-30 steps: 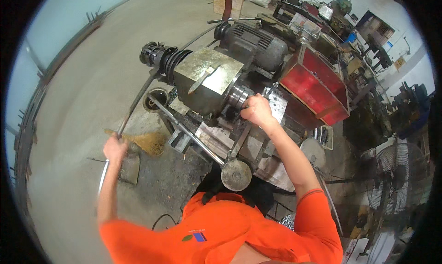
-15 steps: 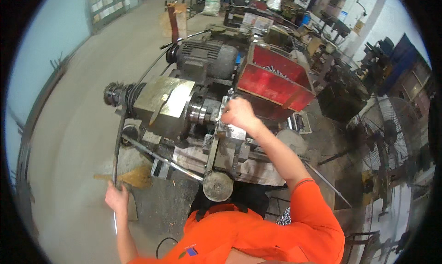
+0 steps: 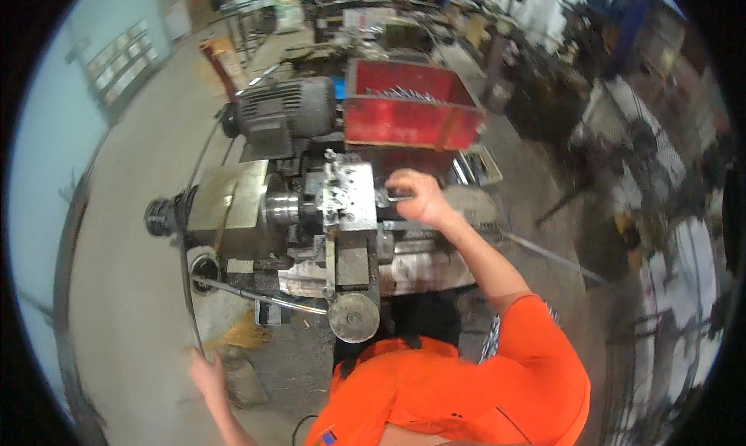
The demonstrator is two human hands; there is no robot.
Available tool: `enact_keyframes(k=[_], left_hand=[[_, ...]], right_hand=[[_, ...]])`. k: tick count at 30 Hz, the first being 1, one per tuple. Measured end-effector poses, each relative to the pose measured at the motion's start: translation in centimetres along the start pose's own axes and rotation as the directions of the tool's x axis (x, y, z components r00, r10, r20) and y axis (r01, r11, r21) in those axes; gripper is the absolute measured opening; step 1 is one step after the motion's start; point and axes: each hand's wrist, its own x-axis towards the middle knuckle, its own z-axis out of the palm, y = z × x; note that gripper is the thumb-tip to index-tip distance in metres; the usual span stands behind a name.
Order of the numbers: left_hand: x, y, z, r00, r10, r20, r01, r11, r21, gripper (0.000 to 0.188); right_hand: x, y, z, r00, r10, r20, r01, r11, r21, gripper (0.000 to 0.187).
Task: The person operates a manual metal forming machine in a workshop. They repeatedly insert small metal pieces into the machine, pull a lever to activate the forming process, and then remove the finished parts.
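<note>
Your left hand [image 3: 208, 374] closes around the long lever [image 3: 185, 271], left of the metal block [image 3: 358, 201]; your right hand [image 3: 423, 199] half-curls at the short handle [image 3: 393, 199] just right of that block, grip too blurred to tell. A slack grip could let the handle slip; an uneven lever pull could jar the bright cylinder [image 3: 282, 210] left of the block.

Dressed in a bright orange shirt [image 3: 458, 380], short at the right sleeve [image 3: 540, 349], bearing a small blue mark [image 3: 329, 438] near left.
</note>
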Motion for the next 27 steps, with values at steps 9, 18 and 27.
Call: enact_keyframes(k=[9, 18, 27], left_hand=[[4.3, 12.4, -6.9, 0.826, 0.5, 0.261, -0.409, 0.85, -0.332, 0.044], [5.8, 23.9, 6.6, 0.585, 0.79, 0.181, -0.614, 0.578, -0.538, 0.027], [6.5, 22.4, 8.2, 0.709, 0.654, 0.265, -0.274, 0.602, -0.75, 0.022]], right_hand=[[-26.6, 0.4, -0.1, 0.77, 0.638, 0.008, -0.635, 0.768, -0.087, 0.04], [-46.7, 8.0, -11.9, 0.27, 0.876, -0.4, -0.873, 0.048, -0.485, 0.024], [-47.0, 14.3, -12.1, 0.086, 0.985, -0.148, -0.78, -0.026, -0.626, 0.033]])
